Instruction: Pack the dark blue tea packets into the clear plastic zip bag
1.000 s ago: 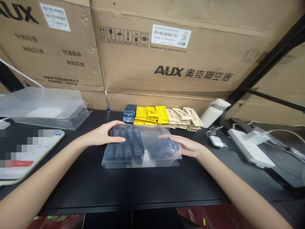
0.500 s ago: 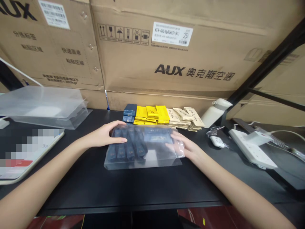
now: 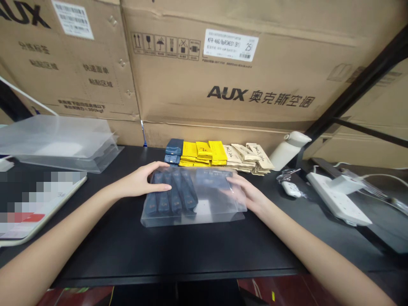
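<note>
A clear plastic pouch lies flat on the black table, holding several dark blue sachets side by side in its left half. My left hand grips the pouch's left end, thumb over the top film. My right hand is at the pouch's right end with its fingers reaching inside the open mouth, seen through the film; I cannot make out what they touch.
Against the cardboard boxes behind lie dark blue sachets, yellow sachets and beige sachets. A white bottle, keys and a power strip sit right. Stacked clear pouches and a tablet sit left.
My right hand has slid further into the pouch's right end, and the pouch has shifted slightly right and away. The left hand has held its grip.
</note>
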`<state>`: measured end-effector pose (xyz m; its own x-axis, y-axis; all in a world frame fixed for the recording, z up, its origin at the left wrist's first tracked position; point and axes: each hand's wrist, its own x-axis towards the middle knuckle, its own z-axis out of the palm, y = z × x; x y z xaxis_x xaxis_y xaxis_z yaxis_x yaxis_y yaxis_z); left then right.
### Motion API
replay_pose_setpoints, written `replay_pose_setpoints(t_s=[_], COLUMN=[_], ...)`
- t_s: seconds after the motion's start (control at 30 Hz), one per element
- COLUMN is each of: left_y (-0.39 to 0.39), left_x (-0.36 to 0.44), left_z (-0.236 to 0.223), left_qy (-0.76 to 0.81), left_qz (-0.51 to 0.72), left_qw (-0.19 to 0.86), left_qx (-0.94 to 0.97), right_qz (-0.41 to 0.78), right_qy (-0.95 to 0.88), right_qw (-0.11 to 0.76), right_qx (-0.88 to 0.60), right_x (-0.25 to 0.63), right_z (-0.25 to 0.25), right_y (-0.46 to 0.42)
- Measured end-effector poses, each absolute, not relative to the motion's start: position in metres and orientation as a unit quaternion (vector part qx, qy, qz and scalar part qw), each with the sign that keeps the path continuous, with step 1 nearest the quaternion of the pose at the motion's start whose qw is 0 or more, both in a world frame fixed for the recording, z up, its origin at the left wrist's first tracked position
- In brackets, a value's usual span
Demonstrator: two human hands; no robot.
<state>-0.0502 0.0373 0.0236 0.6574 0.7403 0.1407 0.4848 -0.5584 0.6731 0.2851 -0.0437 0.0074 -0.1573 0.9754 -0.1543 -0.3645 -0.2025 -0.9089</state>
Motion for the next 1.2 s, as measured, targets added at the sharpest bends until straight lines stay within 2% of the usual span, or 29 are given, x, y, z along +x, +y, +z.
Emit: replay_pose_setpoints(t_s=[0.17,0.33,0.47,0.67,1.03,1.2], left_y=[0.036,0.036,0.036,0.035,0.034,0.034], left_x=[-0.049,-0.049,-0.049,-0.048,-0.047,-0.047], left_z=[0.025,0.026,0.025,0.026,0.026,0.026], left_qy=[0.359,0.359,0.358,0.355,0.358,0.359], left_qz=[0.206,0.205,0.205,0.205,0.204,0.204], left_qw=[0.3,0.301,0.295,0.292,0.283,0.279], left_qx=[0.859,0.859,0.862,0.864,0.866,0.867], right_qz=[0.661,0.584,0.544,0.553,0.581,0.594], right_qy=[-0.47,-0.552,-0.62,-0.641,-0.57,-0.574], right_qw=[0.428,0.38,0.352,0.355,0.37,0.373], right_qx=[-0.399,-0.457,-0.443,-0.397,-0.448,-0.423], right_x=[0.286,0.287,0.29,0.296,0.29,0.291], right_z=[0.003,0.009,0.009,-0.002,-0.005,-0.005], right_y=[-0.044,-0.047,-0.047,-0.041,-0.043,-0.042])
